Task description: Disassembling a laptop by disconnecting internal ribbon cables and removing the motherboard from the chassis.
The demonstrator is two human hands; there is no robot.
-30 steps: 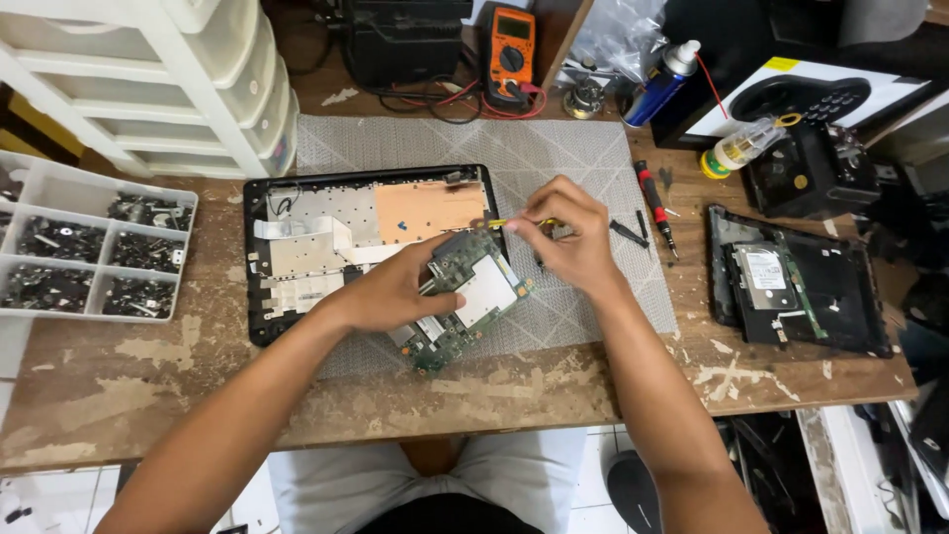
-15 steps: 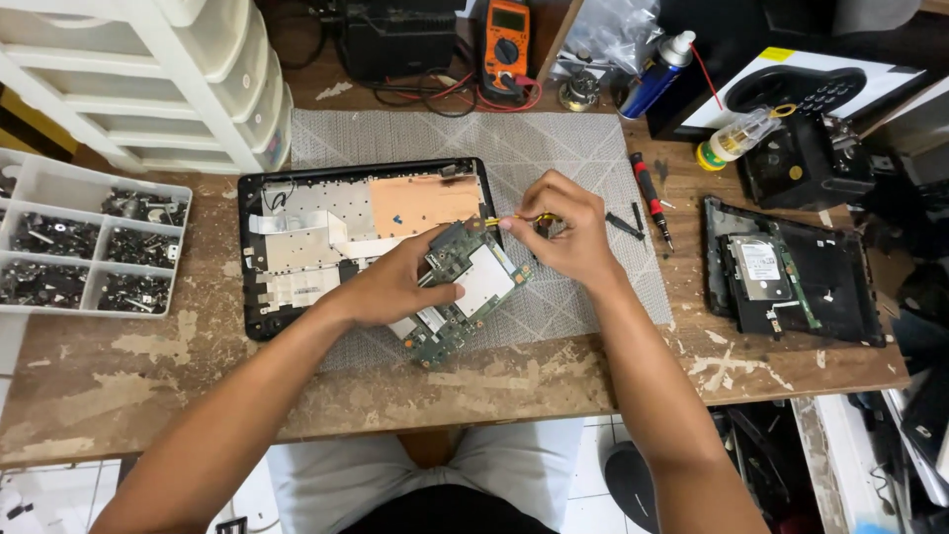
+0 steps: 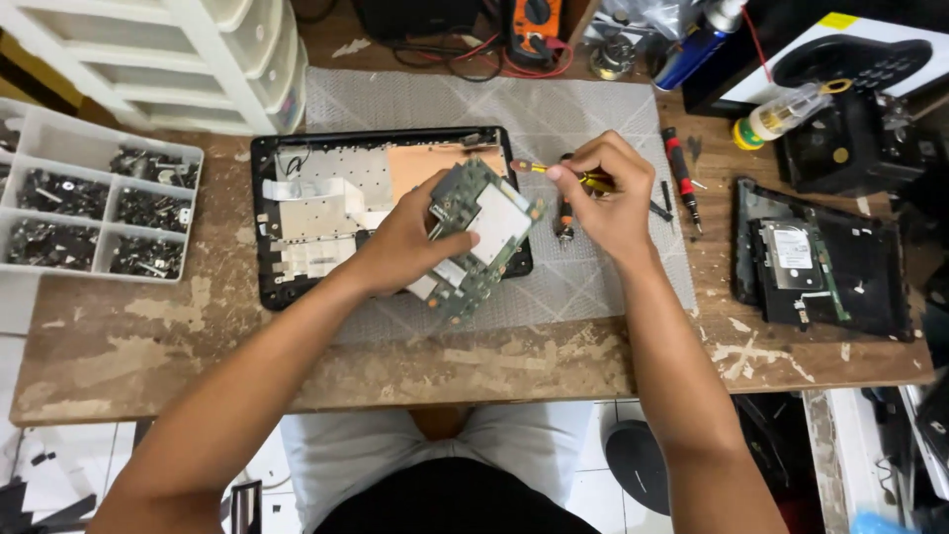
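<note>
My left hand (image 3: 407,240) grips a green circuit board (image 3: 486,229) and holds it tilted up above the grey mat (image 3: 554,109). My right hand (image 3: 611,188) holds a yellow-handled screwdriver (image 3: 554,172), its tip pointing left at the board's top right corner. Under the board lies an opened black laptop shell (image 3: 326,213) with a copper-coloured patch and silver foil inside.
A compartment tray of small dark parts (image 3: 94,213) sits at the left, white plastic drawers (image 3: 168,59) behind it. A red screwdriver (image 3: 680,176) lies right of my hand. Another opened black device with a hard drive (image 3: 820,262) lies at the right; a multimeter (image 3: 534,20) sits at the back.
My left hand has lifted the circuit board and tilted it more upright. My right hand with the screwdriver has stayed at the board's upper right corner.
</note>
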